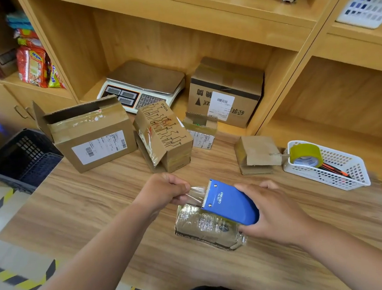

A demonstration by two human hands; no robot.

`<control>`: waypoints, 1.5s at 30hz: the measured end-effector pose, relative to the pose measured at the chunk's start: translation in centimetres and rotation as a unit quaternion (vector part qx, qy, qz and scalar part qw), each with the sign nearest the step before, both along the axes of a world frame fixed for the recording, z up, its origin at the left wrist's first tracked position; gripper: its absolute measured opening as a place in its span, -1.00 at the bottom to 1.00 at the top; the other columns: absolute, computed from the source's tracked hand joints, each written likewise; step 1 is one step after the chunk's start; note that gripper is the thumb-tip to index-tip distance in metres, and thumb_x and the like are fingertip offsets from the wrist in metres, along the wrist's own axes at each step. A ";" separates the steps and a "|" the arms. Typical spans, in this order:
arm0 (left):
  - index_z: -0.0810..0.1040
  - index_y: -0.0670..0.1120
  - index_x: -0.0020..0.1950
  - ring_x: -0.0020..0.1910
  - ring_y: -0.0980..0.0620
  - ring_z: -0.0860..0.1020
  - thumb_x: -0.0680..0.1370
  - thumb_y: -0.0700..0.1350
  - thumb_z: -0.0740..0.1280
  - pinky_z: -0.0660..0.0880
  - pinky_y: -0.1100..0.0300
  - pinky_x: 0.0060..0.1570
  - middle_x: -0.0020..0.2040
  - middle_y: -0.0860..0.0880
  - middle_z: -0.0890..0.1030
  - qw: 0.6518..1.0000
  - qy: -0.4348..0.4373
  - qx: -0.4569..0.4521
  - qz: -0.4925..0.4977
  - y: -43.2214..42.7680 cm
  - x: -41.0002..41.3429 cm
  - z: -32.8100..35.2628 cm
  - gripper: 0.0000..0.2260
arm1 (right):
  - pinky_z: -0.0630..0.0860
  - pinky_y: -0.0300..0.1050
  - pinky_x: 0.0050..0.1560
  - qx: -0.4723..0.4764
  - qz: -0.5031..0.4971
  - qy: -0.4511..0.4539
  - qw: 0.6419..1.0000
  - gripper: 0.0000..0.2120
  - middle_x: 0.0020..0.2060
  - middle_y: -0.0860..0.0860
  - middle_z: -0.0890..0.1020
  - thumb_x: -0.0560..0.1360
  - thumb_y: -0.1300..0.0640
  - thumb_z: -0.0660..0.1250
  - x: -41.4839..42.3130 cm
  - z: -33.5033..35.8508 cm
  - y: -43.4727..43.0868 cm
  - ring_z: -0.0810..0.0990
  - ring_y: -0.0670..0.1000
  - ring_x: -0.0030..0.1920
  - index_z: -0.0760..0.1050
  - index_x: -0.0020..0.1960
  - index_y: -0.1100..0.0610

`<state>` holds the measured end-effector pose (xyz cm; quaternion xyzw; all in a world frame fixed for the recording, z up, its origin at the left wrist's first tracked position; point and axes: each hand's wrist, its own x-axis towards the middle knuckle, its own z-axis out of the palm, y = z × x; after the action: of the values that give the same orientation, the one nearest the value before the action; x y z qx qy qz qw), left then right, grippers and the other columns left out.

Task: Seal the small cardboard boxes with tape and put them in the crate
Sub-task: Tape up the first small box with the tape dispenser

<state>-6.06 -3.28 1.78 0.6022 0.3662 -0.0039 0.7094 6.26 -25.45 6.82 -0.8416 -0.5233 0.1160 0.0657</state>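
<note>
From the head view, your left hand point(164, 188) has its fingers curled, pinching the free end of the clear tape point(195, 194), and your right hand point(272, 214) is wrapped round the blue tape dispenser point(229, 204). The strip is short and looks wrinkled between your left fingertips and the toothed blade. If you let it slacken, it could fold onto itself or stick to your fingers. If you pull at an angle, it may tear ragged on the teeth. Nothing is pinning the small box point(206, 229), so a hard tug could drag it across the table point(98, 210).

The box lies directly under the dispenser, just below your right fingers. It looks brown, slightly crushed, and already wrapped in shiny, creased tape. The crate point(24, 154) sits well apart, beyond your left hand.
</note>
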 end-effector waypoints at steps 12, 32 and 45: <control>0.60 -0.23 -0.21 -0.46 0.09 0.59 0.48 -0.33 0.39 0.54 0.28 -0.42 -0.36 -0.14 0.61 1.000 0.012 0.010 0.012 2.8 -1.2 -1.0 -0.92 | 0.21 -0.28 0.12 -0.062 0.004 0.004 0.998 -0.32 0.12 -0.30 0.50 0.30 -0.21 0.37 0.7 0.5 0.0 0.36 -0.11 -0.06 0.22 0.37 -0.20; 0.58 -0.20 -0.21 -0.36 0.07 0.53 0.50 -0.29 0.39 0.57 0.28 -0.33 -0.34 -0.08 0.55 0.997 0.025 0.006 0.066 2.9 -2.0 -5.7 -0.90 | 0.16 -0.23 0.03 -0.099 0.031 -0.036 0.994 -0.34 0.00 -0.13 0.53 0.28 -0.18 0.24 -0.1 -1.1 2.9 0.49 -0.13 -0.01 0.13 0.35 -0.26; 0.57 -0.20 -0.21 -0.37 0.07 0.50 0.54 -0.30 0.33 0.55 0.29 -0.30 -0.34 -0.08 0.53 0.994 0.024 -0.001 0.104 2.4 -2.1 -7.8 -0.87 | 0.17 -0.21 0.11 -0.145 0.021 -0.064 0.987 -0.25 0.04 -0.12 0.49 0.36 -0.16 0.25 -1.3 -1.0 5.0 0.48 -0.05 0.03 0.05 0.49 -0.17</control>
<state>-8.16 -0.89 -6.01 0.5600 0.4438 0.0545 0.6975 4.93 -20.46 5.87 -0.8370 -0.5213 0.1381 -0.0931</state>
